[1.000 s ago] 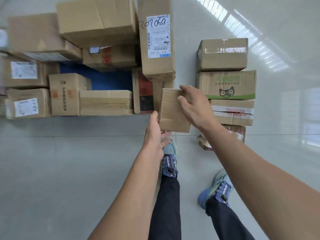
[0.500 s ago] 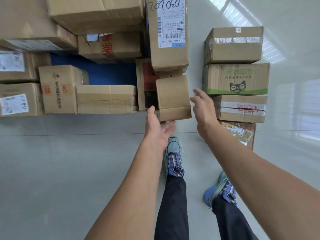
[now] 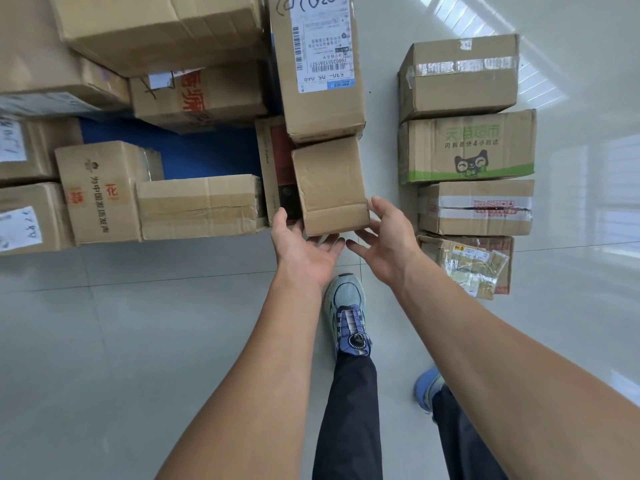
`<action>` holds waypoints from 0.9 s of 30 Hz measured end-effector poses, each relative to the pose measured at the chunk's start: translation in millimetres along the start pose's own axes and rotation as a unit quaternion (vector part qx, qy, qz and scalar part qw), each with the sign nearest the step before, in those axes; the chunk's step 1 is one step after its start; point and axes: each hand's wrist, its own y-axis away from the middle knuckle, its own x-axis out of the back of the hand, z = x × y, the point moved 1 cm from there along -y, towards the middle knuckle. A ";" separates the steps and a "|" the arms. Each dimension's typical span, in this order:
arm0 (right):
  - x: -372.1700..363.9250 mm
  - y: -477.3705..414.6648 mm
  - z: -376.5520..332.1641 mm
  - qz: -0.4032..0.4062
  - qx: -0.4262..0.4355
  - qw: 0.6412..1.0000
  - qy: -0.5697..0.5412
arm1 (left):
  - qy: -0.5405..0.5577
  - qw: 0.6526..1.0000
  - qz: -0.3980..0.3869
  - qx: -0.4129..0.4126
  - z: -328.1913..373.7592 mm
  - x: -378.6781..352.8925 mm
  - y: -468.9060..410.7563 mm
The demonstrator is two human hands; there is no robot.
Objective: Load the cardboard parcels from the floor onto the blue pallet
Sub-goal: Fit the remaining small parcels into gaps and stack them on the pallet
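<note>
Reaching hands: the left hand point(image 3: 304, 245) and right hand point(image 3: 386, 242) stretch out at centre frame, a little apart, fingers loose and spread, clamped on nothing.
Left hand: palm up, thumb beside the lower left edge of the small plain brown cardboard parcel point(image 3: 329, 185), fingers just under its near end.
Right hand: thumb at the parcel's lower right corner, fingers pointing toward the left hand; firm contact cannot be told.
Small parcel: centre frame, at the near right corner of the stack, just below the tall cardboard box with a white shipping label point(image 3: 318, 64) and against a dark red and black carton point(image 3: 280, 174); what its base rests on is hidden.
Pallet: the blue pallet point(image 3: 207, 154) shows as a bare patch left of centre, ringed by stacked brown boxes.
Floor parcels: at right of frame, well apart from the stack, a taped brown box point(image 3: 457, 74), a green-printed box with a cat face point(image 3: 467, 147), a box with white and red tape point(image 3: 478, 206), and a worn box with plastic pouches point(image 3: 471, 265).
Floor: pale grey tiled floor point(image 3: 138, 341).
</note>
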 end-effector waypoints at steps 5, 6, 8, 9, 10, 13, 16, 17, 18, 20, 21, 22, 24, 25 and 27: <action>0.2 -1.0 5.7 -0.011 -0.001 1.000 -0.002 | -0.003 1.000 0.003 -0.009 1.0 2.9 -5.2; 0.1 -1.4 6.6 -0.011 -0.002 1.000 -0.002 | -0.003 1.000 0.002 -0.010 1.4 4.1 -6.0; 0.3 -2.3 8.1 -0.014 -0.003 1.000 -0.003 | -0.004 1.000 0.002 -0.012 2.2 6.4 -7.5; 0.2 -2.3 8.8 -0.016 -0.004 1.000 -0.002 | -0.005 1.000 0.003 -0.013 2.9 7.1 -8.2; -0.2 -2.6 9.5 -0.016 -0.005 1.000 0.001 | -0.006 1.000 0.003 -0.013 3.6 7.3 -8.9; -2.1 -4.4 11.4 -0.016 -0.001 1.000 0.014 | -0.004 1.000 0.005 -0.017 5.2 7.5 -12.0; -2.4 -6.7 12.1 -0.021 0.005 1.000 0.023 | -0.003 1.000 0.006 -0.019 5.4 7.5 -13.8; -2.6 -7.1 12.0 -0.023 0.007 0.999 0.024 | -0.004 1.000 0.006 -0.021 5.5 7.8 -14.1; -3.1 -7.1 11.9 -0.024 0.010 0.999 0.024 | -0.005 1.000 0.006 -0.022 5.5 8.2 -14.4; -3.1 -6.4 11.4 -0.025 0.014 0.999 0.030 | -0.009 1.000 0.007 -0.024 4.6 8.6 -14.1; -2.5 -5.8 11.3 -0.026 0.016 0.999 0.033 | -0.011 1.000 0.008 -0.026 3.7 9.0 -13.8; -1.5 -5.2 11.2 -0.023 0.017 0.999 0.037 | -0.015 0.999 0.011 -0.027 2.6 9.5 -13.4; 4.2 -2.3 10.2 -0.007 0.024 0.998 0.056 | -0.028 0.999 0.024 -0.025 -1.3 12.0 -11.2; 9.4 0.0 9.5 0.001 0.029 0.997 0.067 | -0.035 0.998 0.037 -0.021 -5.2 14.3 -9.5; 22.9 4.6 7.7 0.017 0.038 0.995 0.091 | -0.056 0.997 0.059 -0.013 -17.3 20.1 -4.8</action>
